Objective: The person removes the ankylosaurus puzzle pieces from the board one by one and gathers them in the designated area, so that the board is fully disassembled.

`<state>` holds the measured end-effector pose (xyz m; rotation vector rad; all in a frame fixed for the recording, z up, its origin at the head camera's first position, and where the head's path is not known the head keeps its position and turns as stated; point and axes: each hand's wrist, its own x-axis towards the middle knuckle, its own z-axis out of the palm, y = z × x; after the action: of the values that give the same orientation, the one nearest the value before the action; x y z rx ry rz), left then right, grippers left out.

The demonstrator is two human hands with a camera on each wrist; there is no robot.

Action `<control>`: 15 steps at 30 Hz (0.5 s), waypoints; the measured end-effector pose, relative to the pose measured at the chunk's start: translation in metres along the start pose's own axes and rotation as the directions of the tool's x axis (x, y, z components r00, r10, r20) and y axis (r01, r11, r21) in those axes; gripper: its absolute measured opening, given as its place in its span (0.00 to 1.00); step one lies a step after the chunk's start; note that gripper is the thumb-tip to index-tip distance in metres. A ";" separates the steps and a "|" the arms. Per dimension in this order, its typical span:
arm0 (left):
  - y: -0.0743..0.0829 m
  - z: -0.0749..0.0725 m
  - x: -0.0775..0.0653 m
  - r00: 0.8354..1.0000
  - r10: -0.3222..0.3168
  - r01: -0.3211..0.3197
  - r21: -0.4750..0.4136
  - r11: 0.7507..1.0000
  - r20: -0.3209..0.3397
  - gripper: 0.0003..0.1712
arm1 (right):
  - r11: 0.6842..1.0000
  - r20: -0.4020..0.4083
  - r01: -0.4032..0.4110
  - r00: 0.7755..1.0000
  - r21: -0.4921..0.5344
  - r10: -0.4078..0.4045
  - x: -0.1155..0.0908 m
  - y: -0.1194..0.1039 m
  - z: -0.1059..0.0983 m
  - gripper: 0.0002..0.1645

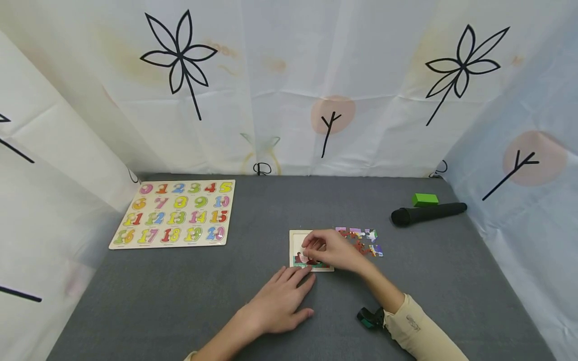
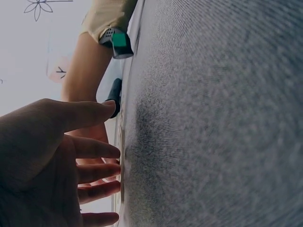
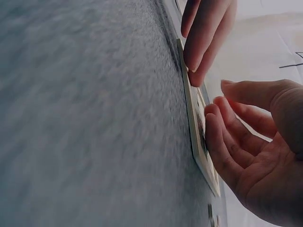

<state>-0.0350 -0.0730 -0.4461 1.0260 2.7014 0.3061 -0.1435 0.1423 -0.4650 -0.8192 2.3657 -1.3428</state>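
Note:
A small framed jigsaw puzzle (image 1: pixel 295 240) lies on the grey table, its lower part filled with dark red, pink and green picture pieces. My left hand (image 1: pixel 282 301) rests its outstretched fingertips on the frame's near edge. Over the puzzle, my right hand (image 1: pixel 331 249) has loosely curled fingers, some touching the picture surface. In the right wrist view, a narrow gap separates the thumb from the index fingertip, with no piece visible in it. Loose jigsaw pieces (image 1: pixel 361 245) lie just right of the frame, partly hidden by the right hand.
A number puzzle board (image 1: pixel 173 215) lies at the back left. On the right are a black microphone (image 1: pixel 429 214) and a green block (image 1: pixel 425 199) behind it. A dark wrist device (image 1: pixel 370 318) sits at the right sleeve. Patterned white curtains (image 1: pixel 280 75) border the table.

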 end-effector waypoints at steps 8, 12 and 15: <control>0.001 0.001 0.000 1.000 -0.008 0.008 0.034 0.999 0.004 0.39 | 0.991 0.039 -0.024 0.999 -0.129 0.029 0.016 -0.004 0.008 0.10; 0.001 0.002 0.000 1.000 -0.010 0.009 0.041 0.999 0.020 0.40 | 0.984 0.053 -0.047 0.997 -0.173 0.057 0.018 -0.005 0.009 0.11; 0.002 0.002 -0.001 0.999 -0.012 0.010 0.046 0.999 0.033 0.40 | 0.980 0.055 -0.072 0.995 -0.187 0.084 0.020 -0.007 0.009 0.12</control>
<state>-0.0321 -0.0716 -0.4473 1.0188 2.6954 0.2239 -0.1520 0.1213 -0.4634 -0.7966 2.4720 -1.0635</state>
